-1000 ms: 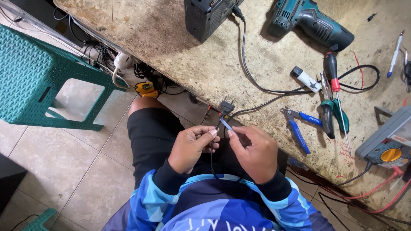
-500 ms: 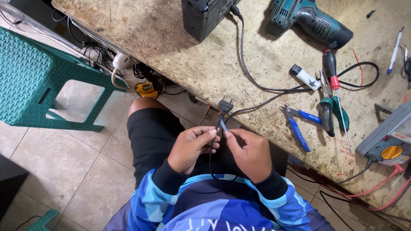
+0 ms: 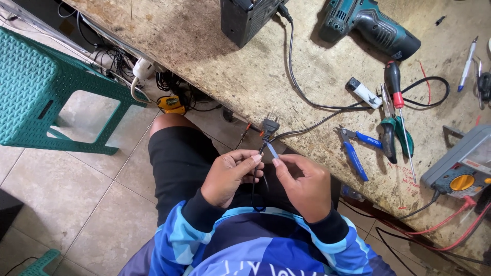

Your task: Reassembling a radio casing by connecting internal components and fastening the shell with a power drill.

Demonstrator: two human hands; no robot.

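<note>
Closest to us, over the lap in black shorts (image 3: 179,163), our left hand (image 3: 230,176) pinches the thin black power cord (image 3: 254,186) between thumb and fingertips, its grip narrow and closed on the wire. Our right hand (image 3: 304,186) has its grip closed on a small pale blue strip (image 3: 271,150), seemingly tape or a tie, held against the cord just below the two-pin plug (image 3: 269,125). The plug stands upright just beyond our fingers, near the edge of the surface (image 3: 204,66), its prongs pointing away from us.

To handle this well, we judge that the left hand should keep the cord taut and steady while the right lays the strip flat and snug, close under the plug body, without twisting the wire.

Beyond, on the worn surface, blue-handled pliers (image 3: 354,151) lie nearest, then green-handled pliers (image 3: 396,138) touching a red-handled screwdriver (image 3: 396,97), and a small white lighter-like item (image 3: 363,92). To the right sits a grey multimeter (image 3: 463,168) with a yellow dial and red leads. Farther still are a teal cordless drill (image 3: 371,25), a black box-shaped device (image 3: 245,20) and a pen (image 3: 468,64). We see no container holding anything. A teal plastic stool (image 3: 46,92) stands on the tiled floor to the left.
</note>
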